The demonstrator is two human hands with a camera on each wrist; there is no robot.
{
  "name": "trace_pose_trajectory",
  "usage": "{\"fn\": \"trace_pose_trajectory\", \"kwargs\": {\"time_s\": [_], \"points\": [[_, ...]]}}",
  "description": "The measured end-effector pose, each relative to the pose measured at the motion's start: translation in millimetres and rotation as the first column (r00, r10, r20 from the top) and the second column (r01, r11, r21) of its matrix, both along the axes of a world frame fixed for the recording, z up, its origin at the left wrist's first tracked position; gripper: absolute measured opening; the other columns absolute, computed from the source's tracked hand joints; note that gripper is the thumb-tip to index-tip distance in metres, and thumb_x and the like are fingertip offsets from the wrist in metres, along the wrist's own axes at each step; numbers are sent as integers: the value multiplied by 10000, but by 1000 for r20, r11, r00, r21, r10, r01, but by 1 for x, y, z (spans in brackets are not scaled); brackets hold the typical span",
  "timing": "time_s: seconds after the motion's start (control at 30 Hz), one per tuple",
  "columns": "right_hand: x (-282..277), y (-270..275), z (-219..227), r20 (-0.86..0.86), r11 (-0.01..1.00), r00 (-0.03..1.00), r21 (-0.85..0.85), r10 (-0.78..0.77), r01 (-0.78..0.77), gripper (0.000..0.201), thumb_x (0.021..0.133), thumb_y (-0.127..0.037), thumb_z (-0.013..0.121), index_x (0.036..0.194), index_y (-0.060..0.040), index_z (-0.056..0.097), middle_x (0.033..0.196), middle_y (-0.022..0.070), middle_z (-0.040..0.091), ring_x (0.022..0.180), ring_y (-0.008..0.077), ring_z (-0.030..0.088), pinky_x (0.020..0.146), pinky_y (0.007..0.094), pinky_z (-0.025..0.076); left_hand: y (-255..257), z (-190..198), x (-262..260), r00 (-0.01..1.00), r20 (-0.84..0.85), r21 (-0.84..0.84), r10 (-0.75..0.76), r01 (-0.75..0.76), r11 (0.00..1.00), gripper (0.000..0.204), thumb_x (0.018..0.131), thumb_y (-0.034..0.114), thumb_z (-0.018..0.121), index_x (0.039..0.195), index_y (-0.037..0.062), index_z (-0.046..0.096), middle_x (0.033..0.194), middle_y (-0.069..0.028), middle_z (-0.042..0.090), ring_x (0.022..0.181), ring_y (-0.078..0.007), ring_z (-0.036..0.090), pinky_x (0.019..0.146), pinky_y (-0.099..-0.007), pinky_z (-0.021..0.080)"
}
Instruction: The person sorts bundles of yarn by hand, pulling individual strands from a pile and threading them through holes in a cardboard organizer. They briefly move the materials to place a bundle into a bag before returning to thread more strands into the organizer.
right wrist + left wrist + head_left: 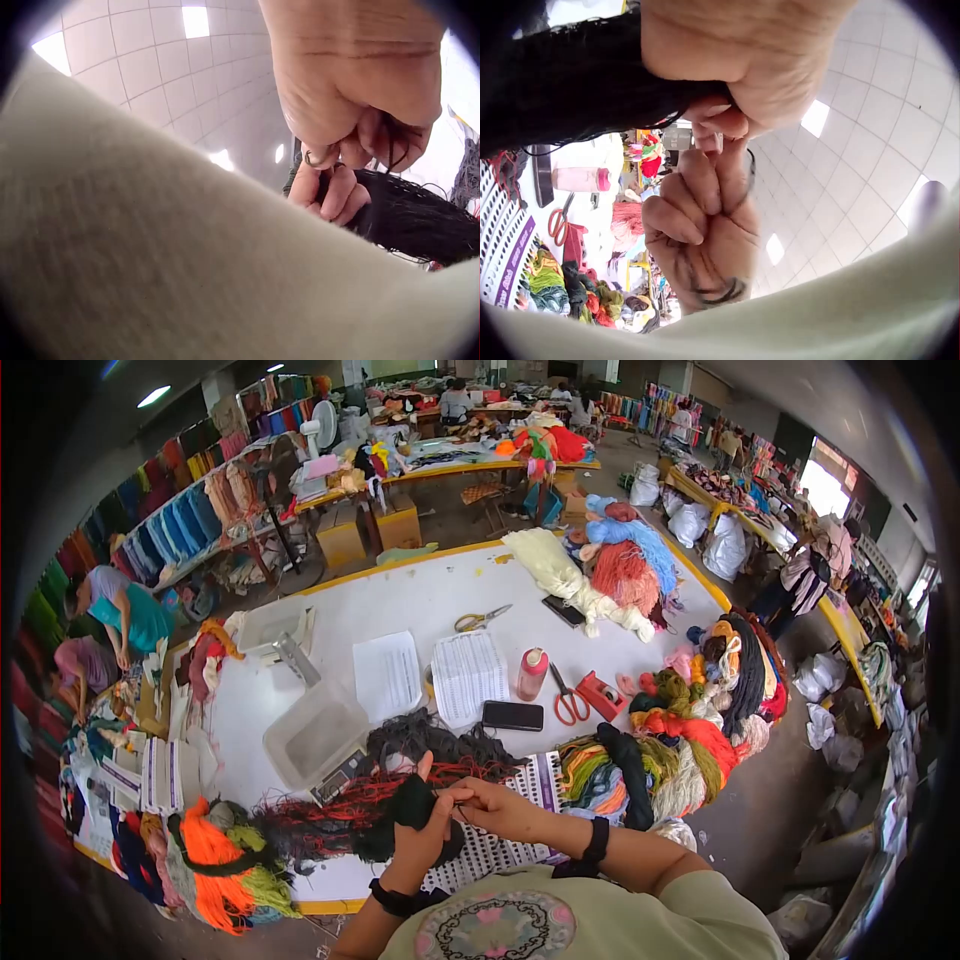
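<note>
My left hand (425, 835) grips a thick hank of black yarn (410, 802), which in the left wrist view spreads out from under the palm as a dense black bundle (562, 82). Right beside it, my right hand (500, 810) has its fingers curled in and pinches a thin black strand (391, 146). The fingertips of both hands meet at the hank's end. A loop of strand shows at the right hand (705, 217) in the left wrist view. Beneath the hands lie loose black and red yarn (330, 810) and a white card with rows of holes (490, 860).
Coloured yarn hanks (690, 730) pile up at the right, with more at the left front, including an orange one (212, 865). Farther in lie a phone (513, 715), red-handled scissors (571, 705), a pink bottle (532, 672), printed sheets (470, 678) and a clear plastic bin (315, 735).
</note>
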State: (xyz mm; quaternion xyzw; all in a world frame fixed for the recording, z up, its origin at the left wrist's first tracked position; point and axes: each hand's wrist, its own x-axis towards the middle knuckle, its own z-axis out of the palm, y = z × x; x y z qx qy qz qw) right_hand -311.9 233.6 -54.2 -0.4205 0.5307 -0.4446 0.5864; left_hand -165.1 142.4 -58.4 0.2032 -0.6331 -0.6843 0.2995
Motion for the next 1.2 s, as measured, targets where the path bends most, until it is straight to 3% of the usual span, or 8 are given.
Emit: {"fn": "trace_pose_trajectory", "kwargs": {"time_s": [0.3, 0.5, 0.83, 0.97, 1.03, 1.07, 1.1, 1.2], "points": [[-37, 3, -55, 103, 896, 911, -165, -400, 412, 127, 890, -133, 661, 971, -35, 664, 819, -6, 636, 763, 50, 531, 686, 233, 446, 5, -24, -47, 984, 157, 90, 81, -96, 991, 571, 947, 99, 526, 1452, -21, 287, 937, -50, 705, 493, -4, 399, 444, -159, 307], [-63, 5, -57, 261, 927, 893, 20, -367, 375, 209, 874, -122, 658, 1051, -23, 710, 1073, 29, 683, 907, 117, 601, 828, 289, 468, 17, -39, -75, 982, 140, 186, 125, -150, 971, 569, 941, 119, 560, 1441, -11, 323, 994, -100, 688, 482, -14, 392, 430, -161, 276], [-83, 5, -105, 536, 925, 754, 255, -379, 283, 193, 907, -231, 627, 1050, -103, 604, 912, -19, 614, 687, 53, 507, 534, 220, 394, 13, -68, -100, 957, 232, 187, 173, -219, 958, 507, 946, 153, 557, 1408, 11, 404, 1020, -104, 689, 465, -20, 366, 419, -175, 262], [-139, 29, -125, -202, 929, 907, -89, -370, 360, 204, 813, -196, 633, 979, -81, 600, 1004, 53, 605, 879, 190, 569, 663, 324, 482, -26, -77, -69, 919, 233, 128, 319, -354, 927, 436, 972, 227, 518, 1341, -4, 487, 1014, -93, 699, 447, -13, 337, 406, -181, 232], [-191, 49, -135, -893, 946, 333, -242, -304, 214, 245, 707, -104, 613, 943, -40, 615, 979, 133, 607, 859, 344, 591, 712, 376, 488, -50, -71, -43, 840, 278, 160, 466, -519, 839, 416, 964, 237, 546, 1293, -16, 521, 1021, -101, 700, 441, -15, 315, 409, -185, 231], [-203, 47, -123, -534, 810, 656, -101, -534, 578, 142, 787, -100, 608, 917, -43, 604, 856, 62, 576, 756, 247, 573, 649, 323, 458, -63, -78, -25, 809, 254, 291, 529, -586, 756, 376, 953, 209, 561, 1250, -21, 550, 996, -101, 697, 438, -22, 321, 404, -196, 238], [-216, 44, -112, -32, 490, 496, 107, -868, 865, 56, 867, -96, 603, 892, -46, 593, 733, -9, 545, 653, 150, 556, 586, 270, 428, -73, -90, -9, 776, 223, 414, 590, -624, 663, 336, 942, 181, 575, 1206, -26, 579, 972, -101, 694, 434, -28, 327, 400, -208, 244], [-221, 39, -151, -236, 721, 707, 40, -666, 692, 132, 900, -158, 616, 961, -41, 623, 768, -23, 564, 691, 71, 520, 633, 237, 440, -74, -124, 2, 841, 347, 503, 415, -540, 675, 239, 881, 150, 643, 1049, -18, 668, 777, -26, 645, 436, -35, 339, 409, -212, 240]]}}
